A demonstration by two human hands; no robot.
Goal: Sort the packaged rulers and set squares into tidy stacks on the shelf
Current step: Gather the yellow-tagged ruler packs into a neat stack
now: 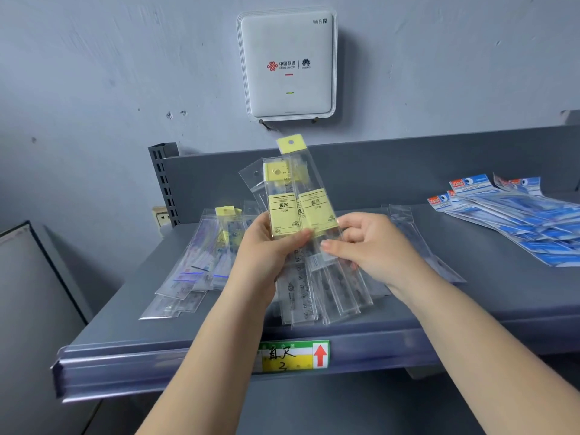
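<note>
A fanned bundle of clear packaged rulers with yellow labels point(296, 211) is held upright above the grey shelf point(470, 296). My left hand point(266, 249) grips the bundle from the left, thumb across the yellow labels. From the right, my right hand point(361, 243) pinches the clear sleeves, thumb on the front. More clear ruler packs point(194, 271) lie spread on the shelf at the left, one with a yellow header. A fan of blue-labelled packs point(518, 221) lies at the right end of the shelf.
A white WiFi router point(287, 64) hangs on the wall above the shelf. A green and yellow price tag with a red arrow point(293, 356) sits in the shelf's front rail. A slotted upright post point(164, 183) stands at the back left.
</note>
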